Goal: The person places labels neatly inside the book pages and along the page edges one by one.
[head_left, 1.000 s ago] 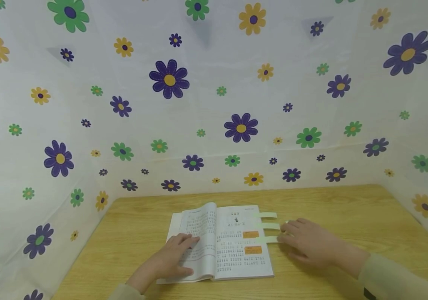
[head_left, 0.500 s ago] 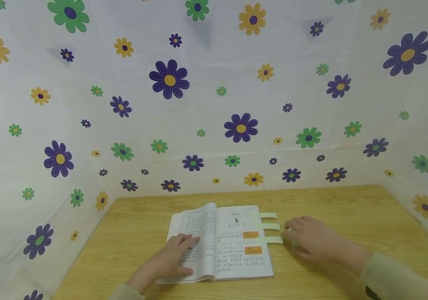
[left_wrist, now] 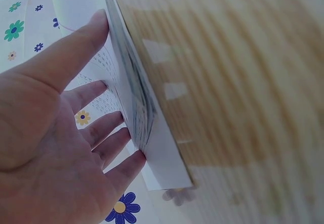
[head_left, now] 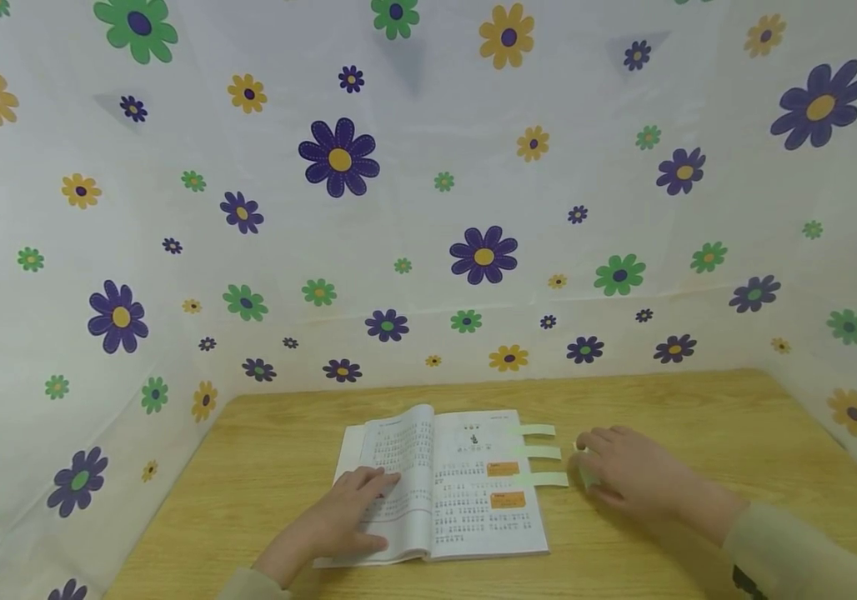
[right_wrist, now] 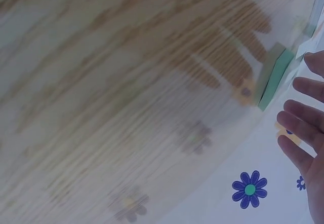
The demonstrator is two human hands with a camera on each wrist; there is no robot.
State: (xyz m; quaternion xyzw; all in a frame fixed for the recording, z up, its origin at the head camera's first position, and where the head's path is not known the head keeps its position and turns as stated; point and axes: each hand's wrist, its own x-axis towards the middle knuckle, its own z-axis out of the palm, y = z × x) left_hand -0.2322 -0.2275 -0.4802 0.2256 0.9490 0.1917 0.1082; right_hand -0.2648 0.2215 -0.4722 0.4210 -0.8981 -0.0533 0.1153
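An open book [head_left: 484, 533] with printed pages and orange boxes lies on the wooden table. My left hand [head_left: 349, 512] rests spread on its left page; the left wrist view shows the hand's [left_wrist: 76, 117] fingertips along the page edges. Pale green sticky strips [head_left: 546, 479] stick out past the right page's outer edge. To their right my right hand [head_left: 631, 475] is held low over the table, fingers loosely bent and apart from the strips. A small green sticky-note pad [right_wrist: 276, 79] lies near its fingertips, mostly covered by the hand in the head view.
The wood-grain table [head_left: 729, 433] extends around the book. A white cloth with printed flowers [head_left: 338, 250] encloses the table at the back and both sides. Its flowers reflect in the tabletop in the right wrist view.
My right hand has drawn back to the right, away from the lowest sticky strip, whose end is now uncovered. The left hand and the book have stayed in place.
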